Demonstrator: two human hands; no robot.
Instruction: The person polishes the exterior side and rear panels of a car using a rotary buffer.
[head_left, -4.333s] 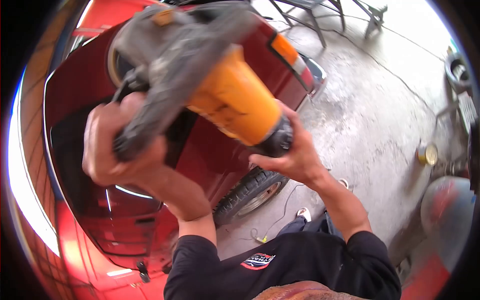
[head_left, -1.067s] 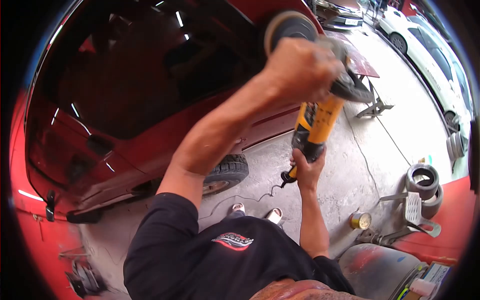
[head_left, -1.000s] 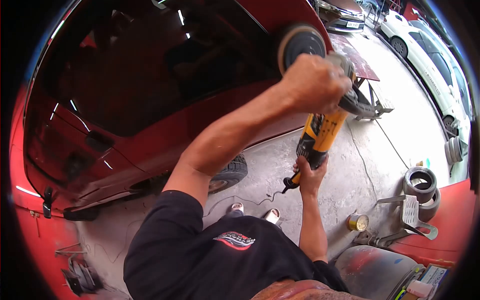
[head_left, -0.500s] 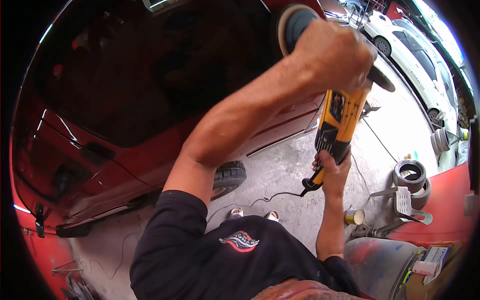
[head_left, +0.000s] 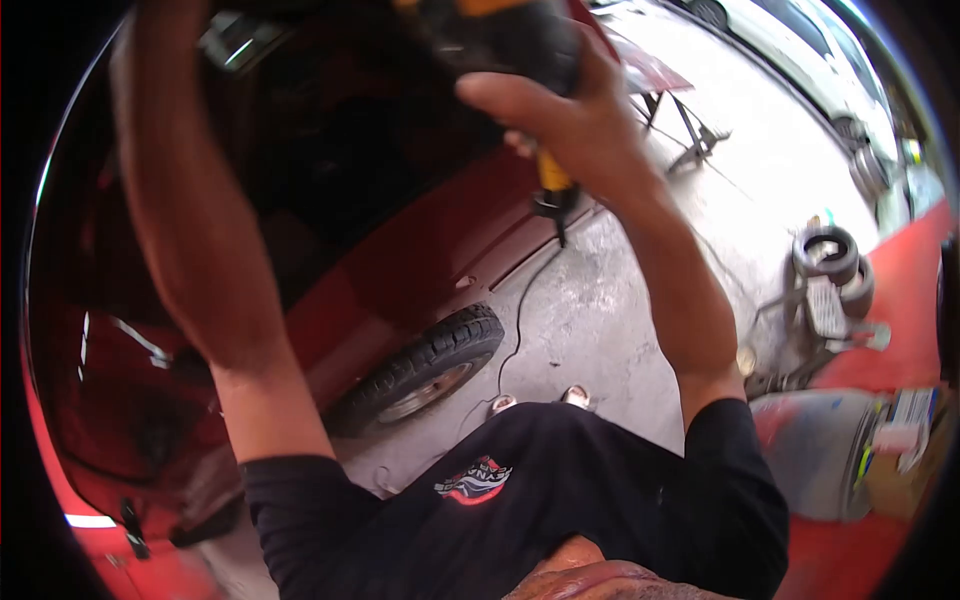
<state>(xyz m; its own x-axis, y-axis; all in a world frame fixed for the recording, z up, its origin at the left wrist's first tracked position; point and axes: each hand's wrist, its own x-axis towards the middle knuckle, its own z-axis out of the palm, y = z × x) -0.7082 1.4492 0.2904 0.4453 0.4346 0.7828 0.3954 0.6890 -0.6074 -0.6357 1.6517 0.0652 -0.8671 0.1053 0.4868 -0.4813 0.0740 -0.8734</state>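
Note:
My right hand (head_left: 585, 125) is wrapped round the rear grip of a yellow and black polisher (head_left: 500, 40). The polisher's front end and pad lie beyond the top edge of the view. From its rear end a black cord (head_left: 522, 310) hangs down to the floor. My left arm (head_left: 205, 220) reaches up along the left side, its hand cut off by the top edge, so its grip is hidden. Both arms are raised in front of a dark red vehicle (head_left: 400, 240) with a large dark side window (head_left: 330, 130). Motion blurs the arms and the tool.
Below the window is the vehicle's wheel (head_left: 430, 375). A stand (head_left: 695, 145) holds a panel behind the tool. To the right are stacked tyres (head_left: 825, 255), a metal bracket (head_left: 828, 308), a grey drum (head_left: 810, 440) and a red surface (head_left: 900, 290). A white car (head_left: 820, 60) is parked farther off.
The polisher and my right hand have moved up and left. My left arm has swung left, taking its hand out of view. The view has shifted too.

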